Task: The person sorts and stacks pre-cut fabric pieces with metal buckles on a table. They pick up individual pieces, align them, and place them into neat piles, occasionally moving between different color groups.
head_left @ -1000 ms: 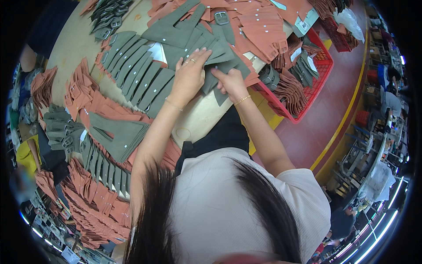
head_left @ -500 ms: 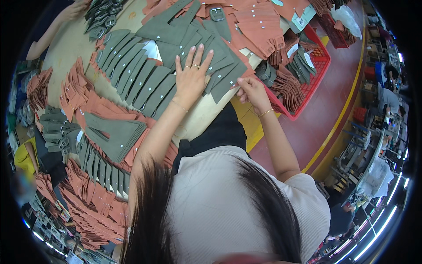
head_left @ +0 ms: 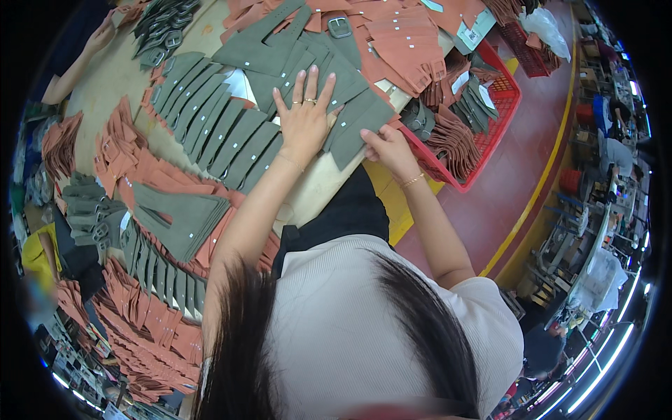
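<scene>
My left hand (head_left: 304,126), with rings on it, lies flat with spread fingers on a fanned row of dark green leather-like panels (head_left: 290,59) near the table edge. At the right end of that row, my right hand (head_left: 392,152) is closed in a pinch at the edge of a green panel (head_left: 358,126). Its fingertips partly hide the grip. Small white stickers mark many panels. Left of my left hand, curved green strips (head_left: 231,134) overlap in a row. A green strap with a metal buckle (head_left: 339,28) lies beyond my fingers.
Orange-brown pieces (head_left: 402,45) cover the table's far side. A red plastic basket (head_left: 514,91) holding green and brown bundles stands right of the table (head_left: 318,189). More green panels (head_left: 178,220) lie at the left. Another person's hand (head_left: 105,31) is at the upper left.
My right hand has shifted slightly left. Orange edging that showed beside the green panels at the right end is now mostly out of sight, with a green panel there. My left hand stays flat.
</scene>
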{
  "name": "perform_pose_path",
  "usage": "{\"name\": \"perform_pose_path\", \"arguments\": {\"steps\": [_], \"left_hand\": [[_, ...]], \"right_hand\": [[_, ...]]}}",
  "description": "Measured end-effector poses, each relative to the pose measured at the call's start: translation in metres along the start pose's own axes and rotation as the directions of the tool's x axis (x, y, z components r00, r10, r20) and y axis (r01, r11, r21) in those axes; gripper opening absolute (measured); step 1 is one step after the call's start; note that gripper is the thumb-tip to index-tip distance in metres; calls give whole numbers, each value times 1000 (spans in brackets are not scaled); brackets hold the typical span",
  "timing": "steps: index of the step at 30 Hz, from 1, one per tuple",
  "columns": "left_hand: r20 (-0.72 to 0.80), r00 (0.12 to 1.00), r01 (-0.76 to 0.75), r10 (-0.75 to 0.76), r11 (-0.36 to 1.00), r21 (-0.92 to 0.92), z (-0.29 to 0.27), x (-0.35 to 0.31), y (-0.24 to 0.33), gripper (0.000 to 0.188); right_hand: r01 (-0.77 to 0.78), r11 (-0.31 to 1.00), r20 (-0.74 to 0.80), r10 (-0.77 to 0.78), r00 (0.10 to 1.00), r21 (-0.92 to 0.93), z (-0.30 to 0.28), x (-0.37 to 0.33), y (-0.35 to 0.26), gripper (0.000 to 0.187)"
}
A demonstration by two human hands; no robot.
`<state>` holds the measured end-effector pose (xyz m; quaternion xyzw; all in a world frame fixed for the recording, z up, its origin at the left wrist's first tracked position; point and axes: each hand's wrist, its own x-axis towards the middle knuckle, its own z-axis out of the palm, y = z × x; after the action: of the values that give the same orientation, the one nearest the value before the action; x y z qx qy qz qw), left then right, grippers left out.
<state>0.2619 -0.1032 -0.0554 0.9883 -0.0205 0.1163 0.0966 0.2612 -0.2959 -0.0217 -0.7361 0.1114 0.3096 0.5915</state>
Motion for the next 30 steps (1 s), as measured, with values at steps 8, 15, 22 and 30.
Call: {"name": "perform_pose_path", "arguments": {"steps": [8, 15, 22, 30], "left_hand": [[30, 1000, -6, 9, 996, -92, -11, -3, -3, 77], [-134, 982, 49, -135, 862, -505, -98, -70, -25, 61], [-379, 419, 760, -825, 547, -351, -168, -239, -112, 54], [-172, 344, 815, -923, 385, -434, -170, -281, -121, 53]], "right_hand": [[280, 947, -100, -297, 949, -158, -50, -82, -65, 9], [493, 815, 219, -563, 797, 303, 1, -94, -126, 29], [273, 914, 696, -406, 592, 301, 159, -81, -126, 28], [-236, 960, 793, 259, 552, -150, 284, -71, -35, 38]]}}
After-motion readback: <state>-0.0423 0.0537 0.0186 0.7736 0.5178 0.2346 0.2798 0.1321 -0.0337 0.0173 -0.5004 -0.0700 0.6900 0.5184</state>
